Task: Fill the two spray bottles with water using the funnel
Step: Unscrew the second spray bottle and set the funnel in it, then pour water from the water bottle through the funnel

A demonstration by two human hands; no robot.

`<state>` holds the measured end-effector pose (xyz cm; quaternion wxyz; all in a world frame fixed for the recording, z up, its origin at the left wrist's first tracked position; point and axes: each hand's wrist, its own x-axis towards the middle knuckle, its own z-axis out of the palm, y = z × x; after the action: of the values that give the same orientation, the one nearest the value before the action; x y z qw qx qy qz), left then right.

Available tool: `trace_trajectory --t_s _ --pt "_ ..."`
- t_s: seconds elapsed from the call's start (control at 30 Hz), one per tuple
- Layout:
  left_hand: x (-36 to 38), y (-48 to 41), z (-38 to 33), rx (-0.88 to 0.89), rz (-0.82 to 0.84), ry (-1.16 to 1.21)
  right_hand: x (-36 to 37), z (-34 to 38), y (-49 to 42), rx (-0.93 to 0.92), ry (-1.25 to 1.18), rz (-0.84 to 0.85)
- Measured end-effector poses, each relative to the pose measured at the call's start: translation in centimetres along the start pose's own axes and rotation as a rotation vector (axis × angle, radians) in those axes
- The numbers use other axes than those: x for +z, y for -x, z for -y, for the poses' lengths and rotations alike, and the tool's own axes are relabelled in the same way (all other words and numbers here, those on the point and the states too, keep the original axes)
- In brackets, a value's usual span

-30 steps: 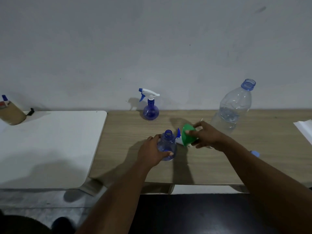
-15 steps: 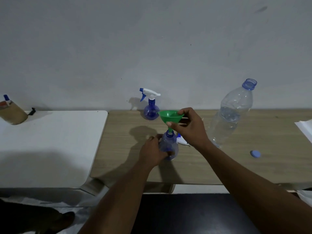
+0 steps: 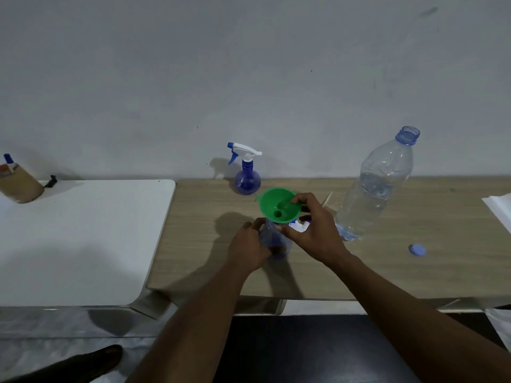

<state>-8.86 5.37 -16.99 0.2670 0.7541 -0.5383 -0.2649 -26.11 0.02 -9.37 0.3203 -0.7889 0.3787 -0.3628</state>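
Observation:
A small blue spray bottle point(image 3: 276, 241) without its head stands on the wooden table point(image 3: 387, 272), and my left hand point(image 3: 249, 246) grips its body. A green funnel point(image 3: 279, 205) sits in the bottle's neck; my right hand point(image 3: 313, 230) pinches its rim. The removed white and blue spray head point(image 3: 300, 226) lies behind the bottle, mostly hidden by my right hand. A second blue spray bottle point(image 3: 247, 172) with its trigger head on stands by the wall. A large clear water bottle point(image 3: 378, 186), uncapped and partly full, stands to the right.
The water bottle's blue cap point(image 3: 417, 249) lies on the table at the right. A white table point(image 3: 83, 239) adjoins on the left, with a tan container point(image 3: 19, 185) at its back corner. White paper point(image 3: 499, 214) lies at the far right edge.
My right hand lifted the green funnel off the table, turned it upright and lowered its spout into the open bottle's neck. My left hand kept holding the bottle.

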Motion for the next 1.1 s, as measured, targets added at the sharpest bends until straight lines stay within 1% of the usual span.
trace_trajectory --t_s 0.17,0.23,0.27,0.33,0.4,0.53,0.6,0.63,0.67,0.73,0.8,0.9,1.1 --pt "0.3 -0.2 0.0 0.012 -0.016 -0.036 -0.6 -0.8 0.3 0.054 -0.046 0.061" --pt "0.3 -0.1 -0.3 0.01 -0.004 -0.038 -1.3 -1.4 0.7 0.113 -0.014 0.084" --pt "0.3 -0.1 -0.4 0.009 0.0 -0.022 -1.8 -1.8 1.0 0.133 0.009 0.067" --pt "0.4 -0.1 -0.5 0.008 -0.005 0.043 -3.3 -2.5 1.7 0.123 0.059 -0.052" --pt "0.5 0.0 -0.4 0.011 -0.002 0.088 -5.0 -3.0 2.2 0.106 0.115 -0.229" --pt "0.5 0.7 -0.5 -0.039 -0.036 0.139 -7.8 -4.0 2.2 0.214 0.129 -0.61" --pt "0.5 1.0 -0.5 -0.054 -0.058 0.146 -8.7 -4.8 1.5 0.292 0.105 -0.737" --pt "0.4 1.1 -0.5 -0.064 -0.064 0.151 -9.1 -5.2 1.1 0.346 0.078 -0.735" --pt "0.4 1.2 -0.5 -0.064 -0.065 0.155 -9.4 -5.6 0.7 0.391 0.05 -0.69" --pt "0.2 1.2 -0.6 -0.048 -0.06 0.151 -9.8 -6.2 0.0 0.431 -0.011 -0.56" --pt "0.1 1.2 -0.7 -0.037 -0.057 0.166 -10.1 -6.6 -0.9 0.46 -0.11 -0.492" --pt "0.5 1.0 -0.6 -0.003 -0.074 0.179 -10.4 -7.1 -2.1 0.515 -0.194 -0.498" --pt "0.3 0.9 -1.3 0.039 -0.089 0.181 -11.1 -6.4 -2.9 0.493 -0.127 -0.526"
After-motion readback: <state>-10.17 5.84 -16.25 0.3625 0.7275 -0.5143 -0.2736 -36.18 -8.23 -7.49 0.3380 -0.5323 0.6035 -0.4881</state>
